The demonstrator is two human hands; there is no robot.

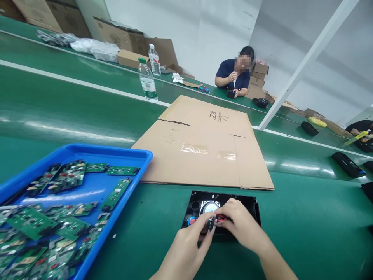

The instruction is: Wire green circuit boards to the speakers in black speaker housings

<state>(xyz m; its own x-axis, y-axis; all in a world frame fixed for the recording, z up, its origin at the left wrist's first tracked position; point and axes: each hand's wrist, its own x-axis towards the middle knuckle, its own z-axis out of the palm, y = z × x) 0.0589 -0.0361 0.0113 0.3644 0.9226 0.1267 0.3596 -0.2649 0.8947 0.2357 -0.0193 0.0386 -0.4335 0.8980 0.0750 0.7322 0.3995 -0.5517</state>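
Note:
Low in the head view, a black speaker housing (253, 210) lies on the green bench with a round silver-rimmed speaker (208, 207) in it. Over it, my left hand (192, 239) pinches a small dark part (211, 223), perhaps a circuit board seen edge-on. The fingers of my right hand (240, 221) are closed on thin red and black wires (223, 217) beside that part. Both hands' fingertips nearly meet; whether the wires are joined to the part is hidden. A blue-and-red piece (191, 221) sits at the housing's left side.
A blue tray (147, 157) at left holds several green circuit boards (32, 222). Flattened cardboard (210, 134) lies beyond the housing. Water bottles (147, 81) stand farther back. Across the bench, a person (227, 74) works on a black item. Black cases (346, 164) lie at right.

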